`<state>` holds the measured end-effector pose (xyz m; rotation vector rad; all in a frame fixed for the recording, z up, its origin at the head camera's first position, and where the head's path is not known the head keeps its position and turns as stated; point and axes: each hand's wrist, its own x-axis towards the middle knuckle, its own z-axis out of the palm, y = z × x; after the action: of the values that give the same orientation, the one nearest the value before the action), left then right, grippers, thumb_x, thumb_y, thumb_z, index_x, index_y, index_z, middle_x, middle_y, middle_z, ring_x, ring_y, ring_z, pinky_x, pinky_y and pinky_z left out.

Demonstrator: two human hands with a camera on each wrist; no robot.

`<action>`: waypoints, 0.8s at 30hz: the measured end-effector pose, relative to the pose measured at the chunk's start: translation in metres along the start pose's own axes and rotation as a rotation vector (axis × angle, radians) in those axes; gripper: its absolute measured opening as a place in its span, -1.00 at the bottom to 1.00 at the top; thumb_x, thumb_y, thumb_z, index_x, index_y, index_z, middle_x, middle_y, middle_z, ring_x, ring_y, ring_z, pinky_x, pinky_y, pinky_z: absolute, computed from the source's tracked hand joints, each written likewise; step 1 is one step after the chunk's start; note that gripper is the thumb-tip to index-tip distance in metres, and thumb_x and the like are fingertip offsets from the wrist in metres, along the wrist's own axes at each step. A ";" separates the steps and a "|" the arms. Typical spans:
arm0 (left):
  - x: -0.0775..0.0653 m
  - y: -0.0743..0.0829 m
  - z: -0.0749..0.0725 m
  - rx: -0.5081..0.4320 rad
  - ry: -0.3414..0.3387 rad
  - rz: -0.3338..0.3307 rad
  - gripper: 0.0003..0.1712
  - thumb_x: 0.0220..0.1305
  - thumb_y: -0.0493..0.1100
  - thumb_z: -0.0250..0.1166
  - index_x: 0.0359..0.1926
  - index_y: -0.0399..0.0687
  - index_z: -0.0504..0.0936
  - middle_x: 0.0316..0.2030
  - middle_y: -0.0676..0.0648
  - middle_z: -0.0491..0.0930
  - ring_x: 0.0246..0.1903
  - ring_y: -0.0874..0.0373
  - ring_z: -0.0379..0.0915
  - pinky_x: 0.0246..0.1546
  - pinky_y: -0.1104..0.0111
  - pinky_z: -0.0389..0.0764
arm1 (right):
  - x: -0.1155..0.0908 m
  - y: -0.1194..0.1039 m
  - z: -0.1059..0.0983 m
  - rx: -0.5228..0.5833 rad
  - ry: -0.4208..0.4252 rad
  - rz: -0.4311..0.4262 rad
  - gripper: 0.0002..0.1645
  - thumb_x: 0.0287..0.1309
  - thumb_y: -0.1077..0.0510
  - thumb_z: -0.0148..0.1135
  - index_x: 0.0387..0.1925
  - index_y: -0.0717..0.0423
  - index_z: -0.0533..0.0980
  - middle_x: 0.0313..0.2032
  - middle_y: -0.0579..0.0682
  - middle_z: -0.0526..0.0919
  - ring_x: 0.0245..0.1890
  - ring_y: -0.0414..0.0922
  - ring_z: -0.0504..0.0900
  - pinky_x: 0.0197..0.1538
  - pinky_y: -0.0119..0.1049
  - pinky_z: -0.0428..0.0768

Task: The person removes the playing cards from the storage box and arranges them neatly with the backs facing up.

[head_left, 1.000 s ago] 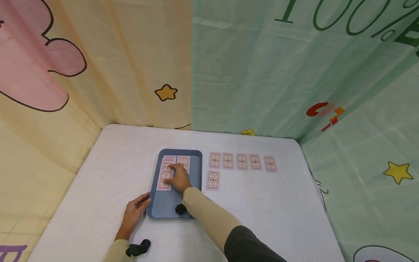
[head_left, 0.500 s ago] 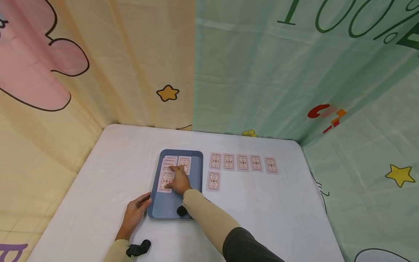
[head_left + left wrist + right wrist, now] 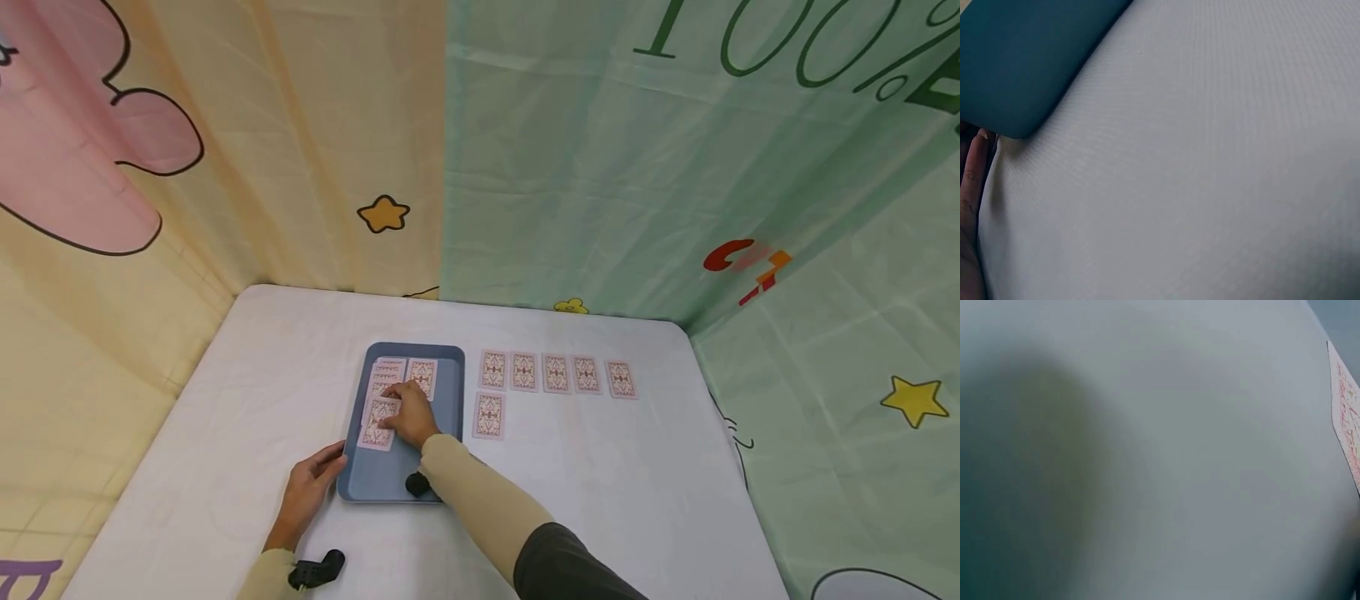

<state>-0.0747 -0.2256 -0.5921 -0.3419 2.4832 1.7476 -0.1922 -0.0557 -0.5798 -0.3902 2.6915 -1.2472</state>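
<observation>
A blue-grey tray (image 3: 386, 475) lies on the white table, with several patterned playing cards face down in it. Overlapping cards (image 3: 388, 368) run down its left side, and one more card (image 3: 422, 375) lies at its upper right. My right hand (image 3: 412, 417) reaches into the tray and pinches the lowest playing card (image 3: 377, 433) of the column by its right side; that card is slightly tilted. My left hand (image 3: 303, 492) touches the tray's left edge with extended fingers. In the left wrist view, a straight finger (image 3: 974, 169) meets the tray's underside near a corner.
Right of the tray, a row of face-down cards (image 3: 557, 372) lies on the white cloth (image 3: 600, 483), with a single card (image 3: 489, 415) below its left end. Curtains stand behind and beside the table. The right wrist view is mostly blurred.
The lowest card in the tray's left column has slid a little toward the near side and turned slightly, with my right hand on it. My left hand has stayed at the tray's edge.
</observation>
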 end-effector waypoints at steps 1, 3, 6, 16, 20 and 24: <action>0.000 0.000 0.000 0.007 0.002 0.000 -0.47 0.41 -0.12 0.16 0.26 -0.40 0.40 0.20 -0.34 0.44 0.10 0.23 0.43 -0.09 0.80 0.28 | -0.001 0.000 -0.001 0.006 -0.003 -0.007 -0.51 -0.17 0.20 0.57 -0.11 0.05 0.60 -0.17 -0.10 0.55 -0.11 -0.18 0.49 0.13 -0.34 0.45; 0.000 -0.001 0.001 0.016 0.004 0.001 -0.47 0.41 -0.13 0.15 0.25 -0.41 0.41 0.20 -0.34 0.45 0.16 0.04 0.42 -0.08 0.79 0.28 | -0.002 0.000 -0.002 0.023 -0.015 -0.011 -0.54 -0.12 0.19 0.54 -0.10 0.03 0.59 -0.15 -0.12 0.60 -0.16 -0.23 0.50 0.06 -0.36 0.48; 0.001 -0.002 0.001 0.023 0.005 0.004 -0.48 0.42 -0.13 0.15 0.25 -0.41 0.41 0.20 -0.34 0.45 0.14 0.12 0.43 -0.08 0.79 0.28 | -0.005 0.000 -0.005 0.052 -0.028 -0.008 -0.57 -0.02 0.18 0.48 -0.05 0.02 0.59 -0.10 -0.11 0.65 -0.22 -0.28 0.52 -0.05 -0.40 0.51; 0.002 0.000 0.000 0.037 0.002 0.000 -0.48 0.41 -0.13 0.14 0.25 -0.40 0.41 0.20 -0.34 0.45 0.17 0.02 0.40 -0.07 0.76 0.32 | -0.007 0.015 -0.013 0.219 0.030 -0.139 -0.78 0.22 0.23 0.27 -0.11 0.19 0.64 -0.24 0.02 0.69 -0.55 -0.28 0.39 -0.38 -0.44 0.46; 0.001 0.001 0.000 0.041 -0.001 -0.004 -0.47 0.43 -0.12 0.12 0.26 -0.41 0.39 0.21 -0.35 0.43 0.20 -0.16 0.35 -0.06 0.75 0.31 | -0.010 0.016 -0.024 0.260 0.031 -0.213 -0.78 0.27 0.18 0.22 -0.14 0.23 0.64 -0.31 -0.01 0.68 -0.57 -0.27 0.37 -0.44 -0.44 0.44; -0.001 0.002 0.001 0.040 0.006 -0.020 -0.47 0.42 -0.13 0.13 0.26 -0.41 0.40 0.22 -0.34 0.43 0.19 -0.08 0.39 -0.09 0.77 0.29 | -0.013 0.014 -0.037 0.285 0.000 -0.155 -0.79 0.25 0.21 0.24 -0.12 0.21 0.65 -0.21 0.04 0.69 -0.47 -0.24 0.46 -0.34 -0.41 0.50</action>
<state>-0.0737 -0.2244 -0.5906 -0.3676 2.5058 1.6892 -0.1909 -0.0160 -0.5665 -0.5658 2.4705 -1.6443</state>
